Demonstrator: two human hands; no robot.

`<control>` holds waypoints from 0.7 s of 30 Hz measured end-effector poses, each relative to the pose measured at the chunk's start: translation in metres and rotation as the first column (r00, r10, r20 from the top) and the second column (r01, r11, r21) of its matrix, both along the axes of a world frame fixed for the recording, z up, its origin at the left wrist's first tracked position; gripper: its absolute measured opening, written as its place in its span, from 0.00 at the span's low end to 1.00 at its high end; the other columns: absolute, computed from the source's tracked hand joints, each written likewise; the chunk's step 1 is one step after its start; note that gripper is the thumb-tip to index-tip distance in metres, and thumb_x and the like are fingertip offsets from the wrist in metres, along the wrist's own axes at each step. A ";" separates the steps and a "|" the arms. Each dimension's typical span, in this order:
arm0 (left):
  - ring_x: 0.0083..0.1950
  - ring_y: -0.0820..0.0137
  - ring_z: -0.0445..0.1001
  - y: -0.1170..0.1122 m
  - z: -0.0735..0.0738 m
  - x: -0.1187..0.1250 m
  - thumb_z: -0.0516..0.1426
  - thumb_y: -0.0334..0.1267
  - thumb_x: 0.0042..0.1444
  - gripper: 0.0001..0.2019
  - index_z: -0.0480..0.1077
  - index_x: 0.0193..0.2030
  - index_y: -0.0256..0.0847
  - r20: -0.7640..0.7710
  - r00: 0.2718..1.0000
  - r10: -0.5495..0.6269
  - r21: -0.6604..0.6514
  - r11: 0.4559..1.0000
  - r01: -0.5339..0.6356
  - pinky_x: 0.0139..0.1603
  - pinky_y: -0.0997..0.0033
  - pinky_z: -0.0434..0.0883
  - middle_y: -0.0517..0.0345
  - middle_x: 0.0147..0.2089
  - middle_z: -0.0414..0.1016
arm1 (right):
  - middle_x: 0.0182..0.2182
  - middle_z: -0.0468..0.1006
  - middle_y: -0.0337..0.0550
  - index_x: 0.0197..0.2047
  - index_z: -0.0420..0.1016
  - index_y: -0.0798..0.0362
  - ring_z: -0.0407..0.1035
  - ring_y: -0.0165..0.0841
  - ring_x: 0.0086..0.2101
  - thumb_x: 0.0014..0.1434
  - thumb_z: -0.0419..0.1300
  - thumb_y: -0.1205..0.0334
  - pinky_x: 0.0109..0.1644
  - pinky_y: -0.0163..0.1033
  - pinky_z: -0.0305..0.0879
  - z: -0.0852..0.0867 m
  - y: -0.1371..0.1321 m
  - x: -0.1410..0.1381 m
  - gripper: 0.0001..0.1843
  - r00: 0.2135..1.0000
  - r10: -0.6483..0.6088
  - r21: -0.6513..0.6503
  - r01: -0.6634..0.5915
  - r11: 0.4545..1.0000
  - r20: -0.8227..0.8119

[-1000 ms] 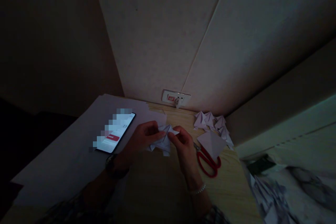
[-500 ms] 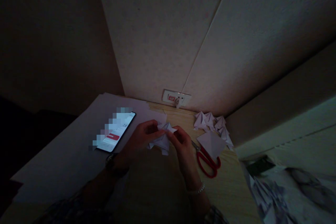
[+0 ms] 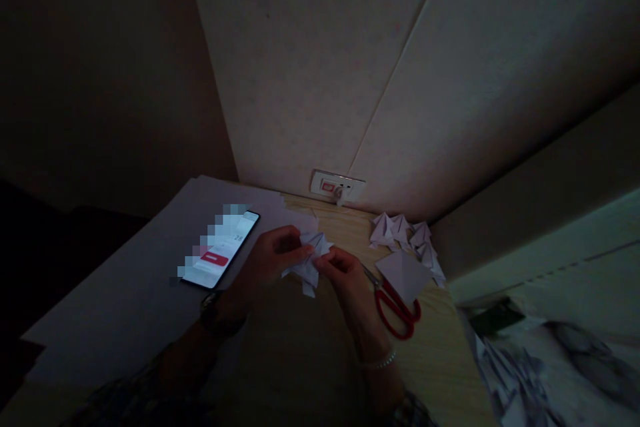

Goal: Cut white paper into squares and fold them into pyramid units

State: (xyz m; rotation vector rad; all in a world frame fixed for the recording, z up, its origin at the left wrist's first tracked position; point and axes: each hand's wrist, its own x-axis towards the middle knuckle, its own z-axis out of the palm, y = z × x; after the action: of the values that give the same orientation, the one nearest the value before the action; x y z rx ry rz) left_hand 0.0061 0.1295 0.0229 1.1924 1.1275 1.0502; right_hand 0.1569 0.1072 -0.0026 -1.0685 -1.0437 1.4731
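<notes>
Phone [image 3: 220, 250]: lit, at 9 o'clock from the left hand.
Left hand [image 3: 273, 257]: fingers pinch the folded paper [image 3: 310, 261], which sits between both hands.
Right hand [image 3: 345, 277]: pinches its 3 o'clock edge and has closed in; the paper is bunched smaller, so the crease seems tighter.
Scissors [image 3: 395, 307]: at 4 o'clock, untouched.
Hidden: dimness blurs the fold lines.

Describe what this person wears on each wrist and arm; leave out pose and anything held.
The left hand has a dark wristwatch on its wrist; the right hand has a pale beaded bracelet. Forearms are bare; the checked left sleeve and right sleeve start near the elbows. Dim light hides finer detail.
</notes>
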 end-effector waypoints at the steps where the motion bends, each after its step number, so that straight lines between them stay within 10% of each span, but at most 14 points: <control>1: 0.23 0.76 0.59 0.000 0.000 -0.001 0.64 0.42 0.39 0.14 0.63 0.18 0.40 -0.008 1.000 -0.001 0.001 1.000 0.001 0.23 0.76 0.56 0.69 0.19 0.61 | 0.19 0.69 0.32 0.19 0.70 0.51 0.60 0.28 0.23 0.44 0.67 0.57 0.31 0.34 0.57 0.002 0.000 0.000 0.12 1.000 -0.008 0.005 0.008 1.000 0.022; 21: 0.26 0.70 0.69 0.003 -0.016 -0.002 0.66 0.41 0.38 0.12 0.70 0.27 0.38 0.019 0.983 -0.181 -0.084 0.980 0.182 0.28 0.72 0.64 0.63 0.23 0.70 | 0.26 0.73 0.36 0.28 0.72 0.50 0.67 0.32 0.30 0.49 0.65 0.58 0.36 0.35 0.62 0.010 -0.002 0.007 0.07 0.991 -0.071 0.103 0.059 0.993 0.117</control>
State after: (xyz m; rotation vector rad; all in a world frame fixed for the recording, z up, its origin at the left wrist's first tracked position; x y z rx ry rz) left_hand 0.0036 0.1321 0.0074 1.1957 1.0233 0.8605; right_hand 0.1640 0.1049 0.0078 -1.1207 -1.1440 1.3041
